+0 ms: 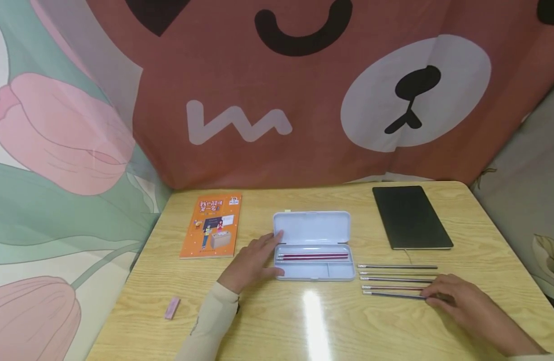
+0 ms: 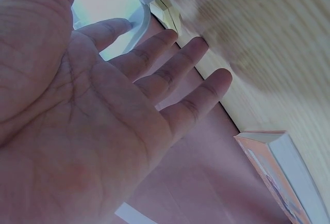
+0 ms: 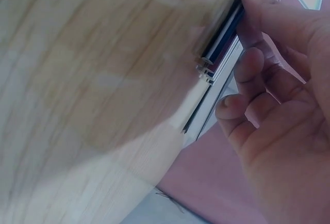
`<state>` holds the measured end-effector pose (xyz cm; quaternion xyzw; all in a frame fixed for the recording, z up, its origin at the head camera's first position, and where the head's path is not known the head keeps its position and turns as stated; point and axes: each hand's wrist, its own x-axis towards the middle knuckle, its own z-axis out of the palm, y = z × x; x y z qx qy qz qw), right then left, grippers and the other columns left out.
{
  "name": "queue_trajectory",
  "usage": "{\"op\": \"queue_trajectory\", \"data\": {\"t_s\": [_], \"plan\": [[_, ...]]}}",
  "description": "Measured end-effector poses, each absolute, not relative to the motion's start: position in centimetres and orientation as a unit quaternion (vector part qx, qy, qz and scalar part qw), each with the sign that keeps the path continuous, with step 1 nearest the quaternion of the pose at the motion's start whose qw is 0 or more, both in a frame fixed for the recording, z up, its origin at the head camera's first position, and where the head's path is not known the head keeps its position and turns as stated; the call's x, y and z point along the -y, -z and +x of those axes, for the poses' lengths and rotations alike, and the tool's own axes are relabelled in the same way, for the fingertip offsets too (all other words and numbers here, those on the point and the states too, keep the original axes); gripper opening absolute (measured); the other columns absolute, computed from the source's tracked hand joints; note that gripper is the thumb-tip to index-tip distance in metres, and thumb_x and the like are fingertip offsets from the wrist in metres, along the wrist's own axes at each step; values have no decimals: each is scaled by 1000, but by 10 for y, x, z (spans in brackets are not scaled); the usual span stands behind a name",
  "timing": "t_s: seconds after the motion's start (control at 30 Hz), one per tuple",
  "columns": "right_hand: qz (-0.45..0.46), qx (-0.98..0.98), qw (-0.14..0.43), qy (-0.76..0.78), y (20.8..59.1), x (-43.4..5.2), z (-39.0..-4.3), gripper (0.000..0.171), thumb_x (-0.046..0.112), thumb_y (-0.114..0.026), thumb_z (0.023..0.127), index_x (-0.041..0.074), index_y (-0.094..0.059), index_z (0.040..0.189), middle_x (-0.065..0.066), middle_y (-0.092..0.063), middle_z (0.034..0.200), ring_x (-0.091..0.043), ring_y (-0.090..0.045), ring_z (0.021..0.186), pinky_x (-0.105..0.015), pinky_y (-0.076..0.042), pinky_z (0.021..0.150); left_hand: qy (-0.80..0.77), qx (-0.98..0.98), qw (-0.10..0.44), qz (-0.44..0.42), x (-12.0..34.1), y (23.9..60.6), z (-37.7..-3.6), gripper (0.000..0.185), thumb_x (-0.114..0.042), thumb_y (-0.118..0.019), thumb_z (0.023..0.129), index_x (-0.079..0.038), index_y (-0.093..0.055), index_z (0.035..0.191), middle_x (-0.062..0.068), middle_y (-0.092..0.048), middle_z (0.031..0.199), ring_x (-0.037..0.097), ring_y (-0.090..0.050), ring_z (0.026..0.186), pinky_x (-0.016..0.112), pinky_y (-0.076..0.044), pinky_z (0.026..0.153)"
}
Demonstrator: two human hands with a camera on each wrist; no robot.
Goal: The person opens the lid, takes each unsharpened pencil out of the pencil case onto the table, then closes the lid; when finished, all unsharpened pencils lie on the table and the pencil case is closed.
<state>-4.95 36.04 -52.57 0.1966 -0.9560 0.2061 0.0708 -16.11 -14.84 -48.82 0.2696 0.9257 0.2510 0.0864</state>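
Observation:
A light blue pencil case (image 1: 313,275) lies with its lid up in the middle of the table, several dark red pencils (image 1: 313,256) in its back compartment. At its left end my left hand (image 1: 255,258) rests with fingers extended, fingertips by the lid and thumb at the front corner. The palm of that left hand (image 2: 87,105) faces its wrist camera, holding nothing. To the right of the case, several pencils lie in a row, eraser ends leftward. My right hand (image 1: 462,303) pinches the nearest dark blue pencil (image 1: 390,294) by its right end; the index fingertip is partly hidden.
An orange book (image 1: 212,225) lies at the back left and a black notebook (image 1: 412,218) at the back right. A small pink eraser (image 1: 172,308) sits near the left edge. A printed cloth (image 1: 241,165) hangs behind the table.

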Motion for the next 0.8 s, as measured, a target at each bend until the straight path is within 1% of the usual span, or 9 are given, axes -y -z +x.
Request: {"op": "queue_trajectory", "data": {"t_s": [0.13,0.27,0.33,0.4,0.53,0.6,0.7,0.8], "plan": [[214,951,76,-211,527,-360,-51,38,2,-97,75,31,-81,94,23,-65,93,11,-55,85,-20,-52,67,-249,-926,85,272,149,488,-161,97,-32,-87,96,-11,-34,174,22,-46,171,48,-54,148,67,-46,122],[209,953,76,-206,522,-359,-53,39,5,-97,75,34,-81,94,25,-66,93,12,-58,89,-15,-53,71,-247,-926,83,274,149,488,-161,97,-32,-87,96,-10,-34,174,23,-46,171,48,-54,147,67,-46,121],[208,953,75,-208,517,-358,-55,40,5,-97,75,36,-81,95,24,-66,94,11,-60,89,-16,-54,70,-247,-925,83,275,149,487,-161,97,-31,-87,96,-10,-34,174,23,-46,170,49,-54,147,68,-46,121],[207,954,70,-205,509,-355,-60,39,7,-97,77,37,-80,95,25,-65,94,11,-61,90,-18,-57,70,-248,-925,85,274,149,485,-160,96,-30,-87,97,-9,-34,174,23,-46,170,49,-54,148,68,-45,121],[210,956,60,-194,491,-341,-78,33,8,-93,83,34,-81,99,24,-66,96,7,-62,90,-25,-60,69,-252,-925,89,271,149,483,-160,96,-29,-87,97,-9,-34,174,23,-47,170,49,-54,148,68,-45,122],[209,958,49,-191,481,-331,-89,27,10,-91,88,32,-82,102,25,-66,96,6,-61,89,-26,-59,70,-253,-925,89,269,149,484,-159,96,-29,-87,96,-8,-34,174,23,-47,170,49,-54,147,68,-45,121],[226,953,53,-194,473,-310,-107,20,14,-89,92,29,-83,104,25,-66,95,4,-59,87,-27,-56,70,-254,-926,88,265,149,485,-160,96,-29,-87,96,-9,-34,174,23,-46,170,49,-53,148,68,-45,122],[261,943,65,-196,472,-287,-123,15,17,-88,93,26,-84,104,23,-68,95,0,-60,86,-30,-55,72,-255,-926,91,263,148,487,-159,97,-31,-87,96,-11,-33,174,22,-46,171,49,-52,149,69,-43,122]]}}
